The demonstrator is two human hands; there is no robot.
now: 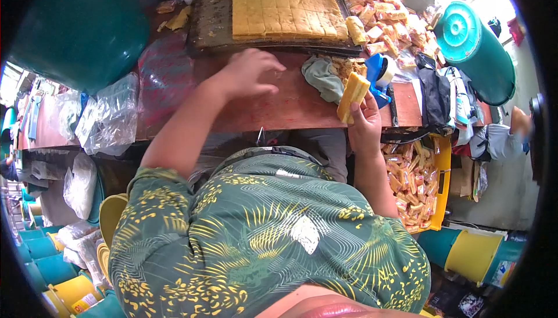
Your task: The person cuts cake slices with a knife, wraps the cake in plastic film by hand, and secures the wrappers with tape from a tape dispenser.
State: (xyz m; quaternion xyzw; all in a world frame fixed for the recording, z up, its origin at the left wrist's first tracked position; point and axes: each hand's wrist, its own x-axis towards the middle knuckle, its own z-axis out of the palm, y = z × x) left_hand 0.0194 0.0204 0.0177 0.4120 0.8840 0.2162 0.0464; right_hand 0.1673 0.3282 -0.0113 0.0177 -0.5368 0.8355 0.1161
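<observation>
In my right hand is a rectangular slice of layered yellow cake, gripped between thumb and fingers above the table's front edge. My left hand hovers over the reddish tabletop with its fingers apart and nothing in them. Just beyond it lies a dark baking tray bearing a sheet of yellow cake scored into rectangles. A grey-green cloth and some cake scraps sit between my hands and the tray's right end. A blue tape dispenser stands behind the held slice.
Wrapped cake pieces are heaped at the back right, and more fill a yellow crate below. Clear plastic bags lie at left near a big green drum. A green bucket lies tipped at right.
</observation>
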